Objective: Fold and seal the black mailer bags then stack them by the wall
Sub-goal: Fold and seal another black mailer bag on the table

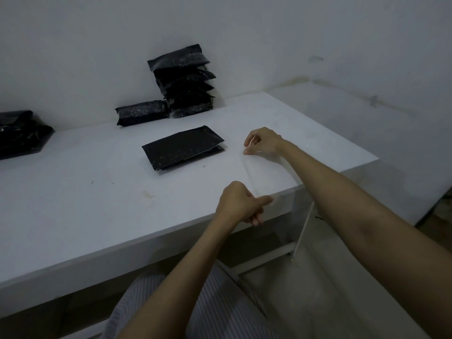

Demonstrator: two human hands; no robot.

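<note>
A folded black mailer bag (182,148) lies flat on the white table (85,192), left of my hands. My right hand (263,143) pinches the far end of a thin translucent strip (254,174). My left hand (241,204) pinches its near end at the table's front edge. The strip runs stretched between both hands just above the tabletop and touches no bag. By the wall stands a stack of several sealed black mailer bags (186,79), and a single sealed bag (141,112) lies to its left.
A loose pile of black mailer bags (22,133) sits at the table's far left. The table's right edge (362,160) ends just beyond my right hand. A thin white rod (303,231) leans under the table, and my striped clothing (215,302) is below.
</note>
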